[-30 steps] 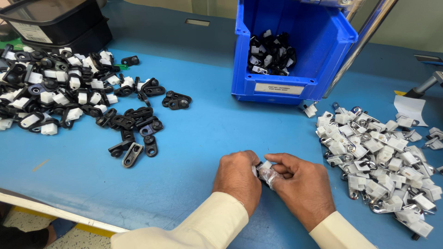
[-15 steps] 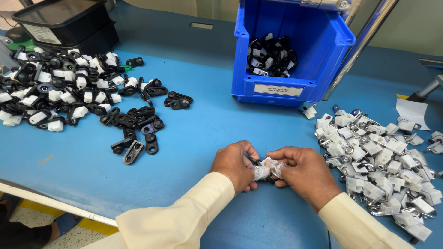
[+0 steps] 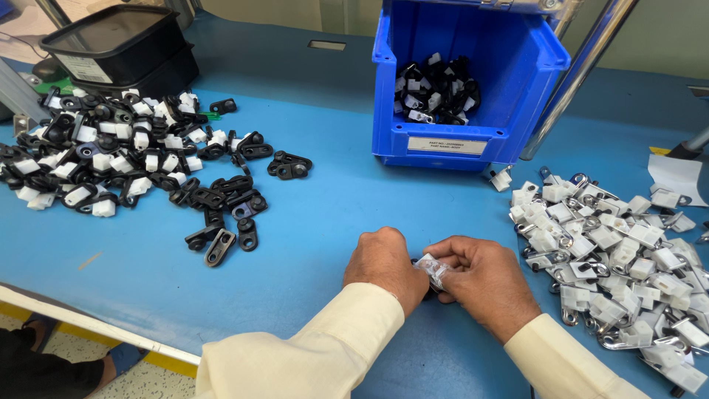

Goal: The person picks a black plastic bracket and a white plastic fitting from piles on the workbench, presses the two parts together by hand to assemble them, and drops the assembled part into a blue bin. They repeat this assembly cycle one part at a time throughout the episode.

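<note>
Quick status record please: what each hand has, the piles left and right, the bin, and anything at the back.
left hand: closed over one end of a small white part, resting on the blue table
right hand: pinching the same white part from the other side
left pile: black clips, many with white pieces fitted, spread loose
right pile: white pieces with metal rings
bin: blue, open front, black and white parts inside
tray: black, back left corner
</note>
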### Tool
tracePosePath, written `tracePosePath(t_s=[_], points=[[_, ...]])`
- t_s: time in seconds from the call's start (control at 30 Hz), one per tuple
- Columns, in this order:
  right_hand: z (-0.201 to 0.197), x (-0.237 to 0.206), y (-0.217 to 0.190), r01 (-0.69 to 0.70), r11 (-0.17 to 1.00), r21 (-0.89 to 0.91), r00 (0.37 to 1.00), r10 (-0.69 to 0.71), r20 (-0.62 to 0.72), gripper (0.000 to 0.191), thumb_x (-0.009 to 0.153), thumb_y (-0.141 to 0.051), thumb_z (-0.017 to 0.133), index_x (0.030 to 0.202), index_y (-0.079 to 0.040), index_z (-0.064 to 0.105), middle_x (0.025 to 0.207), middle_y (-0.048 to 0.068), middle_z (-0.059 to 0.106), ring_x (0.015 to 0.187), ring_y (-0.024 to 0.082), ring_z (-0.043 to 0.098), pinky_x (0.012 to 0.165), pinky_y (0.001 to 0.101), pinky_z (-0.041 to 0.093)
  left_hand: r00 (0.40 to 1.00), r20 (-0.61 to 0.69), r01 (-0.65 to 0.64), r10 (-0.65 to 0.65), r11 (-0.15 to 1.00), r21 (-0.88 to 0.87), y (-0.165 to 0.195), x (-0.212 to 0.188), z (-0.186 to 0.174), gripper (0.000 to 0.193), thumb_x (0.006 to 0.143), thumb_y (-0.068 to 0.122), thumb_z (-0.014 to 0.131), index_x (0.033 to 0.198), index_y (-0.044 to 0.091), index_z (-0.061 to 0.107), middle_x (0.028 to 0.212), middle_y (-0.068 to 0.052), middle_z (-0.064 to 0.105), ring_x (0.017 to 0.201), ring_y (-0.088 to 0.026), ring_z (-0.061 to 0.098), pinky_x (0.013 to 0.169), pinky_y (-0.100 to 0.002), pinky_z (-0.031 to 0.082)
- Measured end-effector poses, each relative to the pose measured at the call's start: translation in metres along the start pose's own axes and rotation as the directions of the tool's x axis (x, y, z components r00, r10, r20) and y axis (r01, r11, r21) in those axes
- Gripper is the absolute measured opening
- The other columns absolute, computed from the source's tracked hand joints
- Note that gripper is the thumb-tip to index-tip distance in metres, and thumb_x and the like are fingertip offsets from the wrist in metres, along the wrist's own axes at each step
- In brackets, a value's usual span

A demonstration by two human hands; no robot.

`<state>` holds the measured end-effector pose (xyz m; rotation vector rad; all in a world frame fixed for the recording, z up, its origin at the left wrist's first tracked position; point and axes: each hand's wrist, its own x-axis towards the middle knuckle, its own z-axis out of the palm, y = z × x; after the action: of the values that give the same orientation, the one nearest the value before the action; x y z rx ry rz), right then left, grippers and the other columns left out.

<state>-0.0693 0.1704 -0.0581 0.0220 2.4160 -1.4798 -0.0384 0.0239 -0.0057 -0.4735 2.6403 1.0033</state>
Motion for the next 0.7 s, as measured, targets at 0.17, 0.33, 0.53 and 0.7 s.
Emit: tracePosePath(t_s=[0.17,0.33,0.53,0.7], points=[[0.001,0.0,-0.002,0.043,0.998,-0.046,0.999,-0.044,-0.018,0.026,0.086,-0.006,0.076,0.111,-0.003,0.078,0.081,0.007,0.079,0.067,0.012,0.071,0.062,0.0289,0.064,0.99,-0.002,-0.137,0.14,0.976,0.171,0.001,-0.001,0.011,0.012,0.085,0.014,0.078,0.089,0.004,0.073,0.09,-0.018,0.075,0.086,-0.031,0.076,0.076,-0.04,0.063],[0.001,-0.002,-0.003,0.098,0.986,-0.136,0.994,-0.103,-0.03,0.039,0.085,-0.005,0.074,0.123,-0.009,0.071,0.077,0.006,0.078,0.062,0.012,0.071,0.058,0.0281,0.061,0.976,-0.01,-0.211,0.216,0.961,0.18,-0.004,0.001,0.018,0.023,0.089,0.024,0.075,0.087,0.001,0.072,0.088,-0.019,0.074,0.087,-0.033,0.075,0.078,-0.043,0.061],[0.0,0.001,-0.002,0.127,0.982,-0.137,0.992,-0.127,0.006,0.027,0.085,-0.007,0.076,0.112,-0.005,0.077,0.075,0.005,0.078,0.059,0.011,0.068,0.055,0.0271,0.059,0.993,-0.043,-0.102,0.106,0.991,0.088,-0.011,0.003,0.017,0.02,0.091,0.018,0.069,0.098,-0.001,0.067,0.095,-0.021,0.073,0.092,-0.036,0.073,0.081,-0.045,0.061],[-0.001,0.004,-0.001,0.132,0.98,-0.151,0.991,-0.13,0.018,0.027,0.084,-0.008,0.077,0.11,-0.006,0.078,0.074,0.005,0.078,0.057,0.011,0.066,0.053,0.0273,0.057,0.998,-0.023,-0.057,0.058,0.997,0.056,-0.01,-0.001,0.018,0.024,0.093,0.02,0.066,0.105,-0.001,0.062,0.097,-0.021,0.073,0.094,-0.036,0.074,0.083,-0.045,0.061]])
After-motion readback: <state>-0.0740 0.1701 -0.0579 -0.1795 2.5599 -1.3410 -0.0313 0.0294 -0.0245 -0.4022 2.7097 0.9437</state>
